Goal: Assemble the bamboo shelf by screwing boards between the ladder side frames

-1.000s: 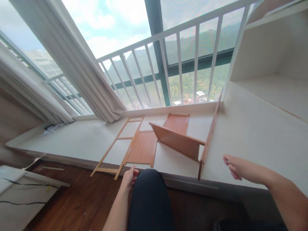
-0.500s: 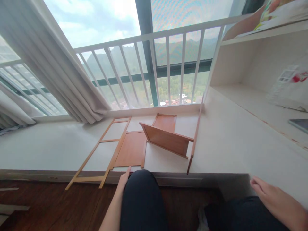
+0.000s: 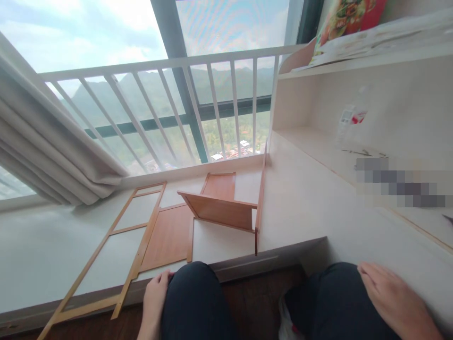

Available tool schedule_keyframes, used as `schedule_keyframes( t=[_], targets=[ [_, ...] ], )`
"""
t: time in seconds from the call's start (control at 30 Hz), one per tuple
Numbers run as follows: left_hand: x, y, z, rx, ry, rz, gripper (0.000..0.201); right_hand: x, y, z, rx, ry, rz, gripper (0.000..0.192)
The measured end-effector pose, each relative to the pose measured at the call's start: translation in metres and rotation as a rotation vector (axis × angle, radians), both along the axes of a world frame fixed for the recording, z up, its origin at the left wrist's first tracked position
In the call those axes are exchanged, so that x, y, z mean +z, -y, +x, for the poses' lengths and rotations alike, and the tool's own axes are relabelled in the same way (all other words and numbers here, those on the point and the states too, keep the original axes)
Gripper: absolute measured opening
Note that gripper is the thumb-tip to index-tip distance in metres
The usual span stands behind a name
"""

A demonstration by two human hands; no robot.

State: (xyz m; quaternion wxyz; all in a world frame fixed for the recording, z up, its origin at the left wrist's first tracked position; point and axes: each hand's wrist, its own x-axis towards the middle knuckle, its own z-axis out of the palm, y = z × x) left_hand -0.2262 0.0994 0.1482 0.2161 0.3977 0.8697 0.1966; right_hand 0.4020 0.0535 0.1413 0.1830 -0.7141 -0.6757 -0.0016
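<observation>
One ladder-shaped wooden frame (image 3: 129, 228) lies flat on the window ledge (image 3: 42, 245), likely to keep steady. Left hand (image 3: 155, 293) sits by one knee (image 3: 198, 297), right hand (image 3: 392, 290) on the other; I can't tell their grip.

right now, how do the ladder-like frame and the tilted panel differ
The ladder-like frame has open gaps; the tilted panel is solid. The frame lies flat, overhanging the white ledge; the panel slants upward. The frame looks longer than the panel. Both look wooden.
</observation>
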Motion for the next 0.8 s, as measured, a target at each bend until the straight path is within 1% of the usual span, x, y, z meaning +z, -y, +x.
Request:
schedule_keyframes(
  t=[0.07,0.1,0.17,0.23,0.3,0.33,0.4,0.47,0.53,0.6,0.7,0.8],
  targets=[
    [0.012,0.003,0.009,0.054,-0.034,0.038,0.045,0.005,-0.008,-0.005,-0.007,-0.01,-0.067,0.037],
    [0.019,0.003,0.016,0.074,-0.067,0.089,0.044,0.009,-0.016,-0.009,-0.005,-0.011,-0.104,0.037],
    [0.036,0.001,0.036,0.038,-0.098,0.205,0.042,0.016,-0.034,-0.018,0.029,-0.011,-0.213,0.037],
    [0.051,-0.006,0.063,-0.12,-0.054,0.276,0.042,0.024,-0.049,-0.026,0.046,-0.008,-0.351,0.035],
    [0.062,-0.016,0.093,-0.348,0.006,0.267,0.044,0.03,-0.057,-0.033,0.025,0.014,-0.434,0.036],
    [0.064,-0.022,0.108,-0.455,0.029,0.237,0.044,0.032,-0.058,-0.035,0.006,0.023,-0.449,0.037],
    [0.064,-0.035,0.135,-0.65,0.045,0.151,0.041,0.035,-0.053,-0.035,-0.037,0.04,-0.438,0.038],
    [0.058,-0.05,0.157,-0.824,0.045,0.067,0.041,0.035,-0.043,-0.033,-0.081,0.064,-0.407,0.037],
    [0.049,-0.066,0.174,-0.945,0.057,0.022,0.045,0.035,-0.031,-0.03,-0.133,0.093,-0.372,0.036],
    [0.04,-0.083,0.185,-0.986,0.074,-0.005,0.05,0.034,-0.023,-0.029,-0.16,0.108,-0.323,0.036],
    [0.03,-0.106,0.195,-0.978,0.078,-0.033,0.051,0.038,-0.02,-0.033,-0.116,0.116,-0.243,0.036],
    [0.022,-0.122,0.206,-0.983,0.067,-0.05,0.049,0.043,-0.028,-0.038,-0.07,0.114,-0.272,0.036]
  ],
)
